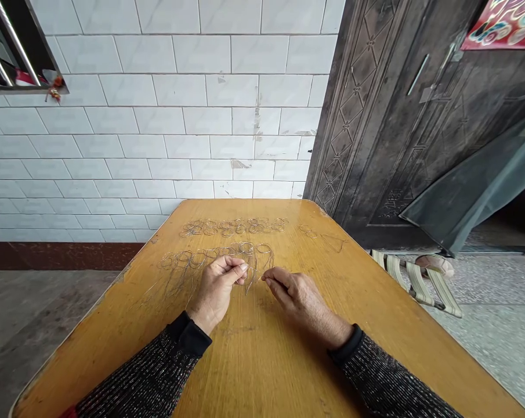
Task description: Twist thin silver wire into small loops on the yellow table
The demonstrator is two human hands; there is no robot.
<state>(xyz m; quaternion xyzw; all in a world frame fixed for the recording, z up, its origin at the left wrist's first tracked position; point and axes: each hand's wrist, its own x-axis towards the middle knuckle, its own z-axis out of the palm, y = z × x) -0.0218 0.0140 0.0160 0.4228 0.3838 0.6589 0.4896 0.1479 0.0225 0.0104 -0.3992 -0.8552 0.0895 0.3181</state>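
Note:
Thin wire loops lie on a wooden table (262,360). My left hand (218,284) is closed, thumb and forefinger pinching a fine wire (252,269). Across a small gap, my right hand (294,293) is also closed in a pinch, fingertips on what looks like the same wire. Just beyond my hands runs a row of wire loops (181,259) with long loose ends trailing toward the left front. Farther back is a second row of coiled wire loops (234,226). A few separate loops (308,231) lie to the right of it.
A white tiled wall (210,119) stands behind the table. To the right is a dark patterned metal door (375,116) with a grey-green curtain (475,180). A strapped seat (419,281) stands beside the table's right edge. A barred window (16,43) is at the upper left.

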